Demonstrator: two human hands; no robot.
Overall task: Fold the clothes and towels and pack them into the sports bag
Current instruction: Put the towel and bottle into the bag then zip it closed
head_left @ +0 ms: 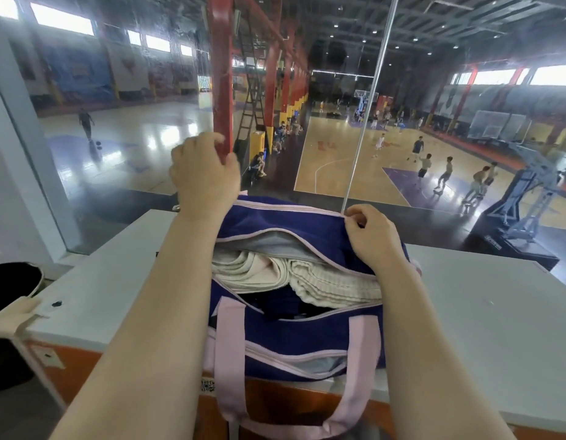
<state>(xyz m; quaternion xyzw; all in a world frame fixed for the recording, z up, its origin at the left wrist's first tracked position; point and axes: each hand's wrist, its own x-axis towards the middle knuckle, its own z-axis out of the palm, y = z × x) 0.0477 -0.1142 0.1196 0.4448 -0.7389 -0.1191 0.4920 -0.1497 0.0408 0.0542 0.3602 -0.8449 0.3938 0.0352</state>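
Observation:
A navy sports bag [307, 331] with pink trim and pink handles stands on the white table [497, 328] in front of me, its top zip partly open. Folded cream towels [307, 277] and a dark garment [284, 304] show inside the opening. My left hand [205, 173] grips the far left end of the bag with curled fingers. At the far right end of the zip, my right hand [370, 233] pinches the bag's edge. Whether it holds the zip pull is hidden by the fingers.
The table stands against a glass wall overlooking a basketball hall with several players. A black round object [11, 281] sits at the table's left end. A pink bag handle [230, 392] hangs over the table's near edge.

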